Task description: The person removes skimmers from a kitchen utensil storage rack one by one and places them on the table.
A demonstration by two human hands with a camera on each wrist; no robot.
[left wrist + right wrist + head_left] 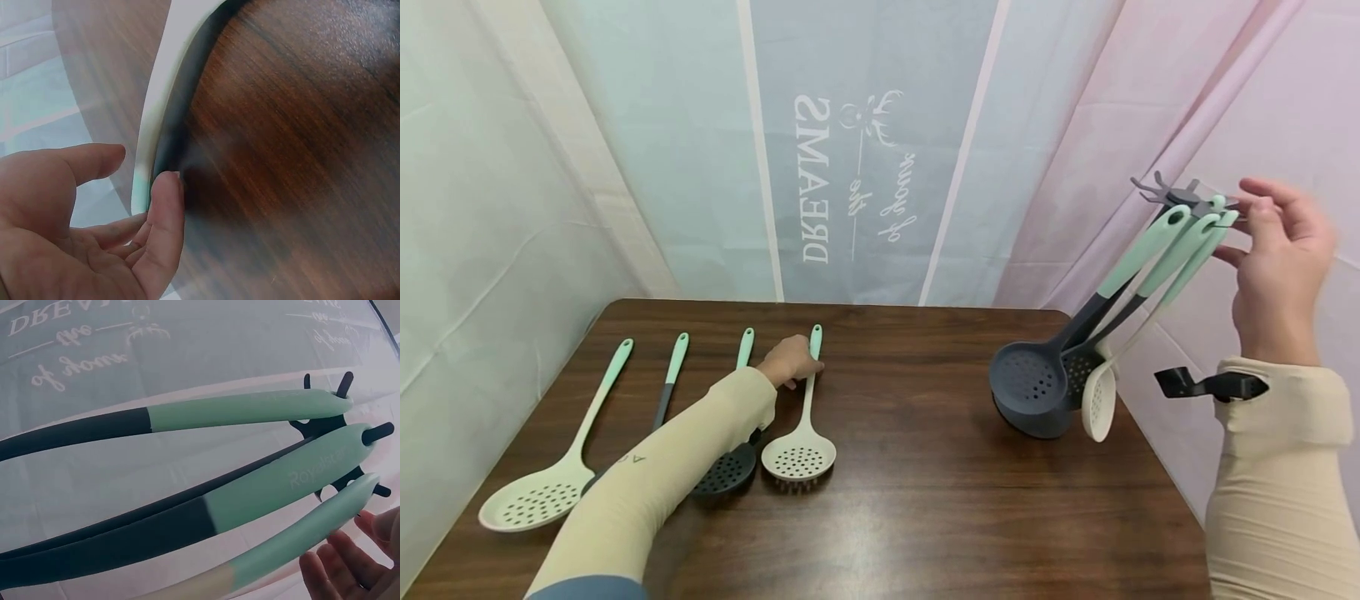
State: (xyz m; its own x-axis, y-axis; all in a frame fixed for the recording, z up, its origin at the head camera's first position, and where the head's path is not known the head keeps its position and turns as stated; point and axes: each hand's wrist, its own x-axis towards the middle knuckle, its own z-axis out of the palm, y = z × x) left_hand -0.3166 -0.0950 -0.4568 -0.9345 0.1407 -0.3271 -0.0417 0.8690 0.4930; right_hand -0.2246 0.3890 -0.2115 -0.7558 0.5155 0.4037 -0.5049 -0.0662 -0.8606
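On the left, my left hand [790, 361] is at the mint handle of a cream skimmer [799, 457] lying on the table. In the left wrist view, the thumb [103, 161] stands apart from the cream handle [153, 125], and a fingertip overlaps its lower end. My right hand [1285, 258] is raised at the dark hooked rack [1180, 196], fingertips right at the mint handle [306, 531] of a hanging cream slotted spoon [1099, 404]. A dark skimmer [1028, 379] and other dark utensils hang beside it from the hooks.
A large cream skimmer [535, 500] lies at the table's left side. Next to it, a dark utensil with a mint handle [677, 358] is partly hidden by the left sleeve, as is a dark slotted utensil [730, 471]. Curtains [880, 150] stand behind the wooden table [925, 500].
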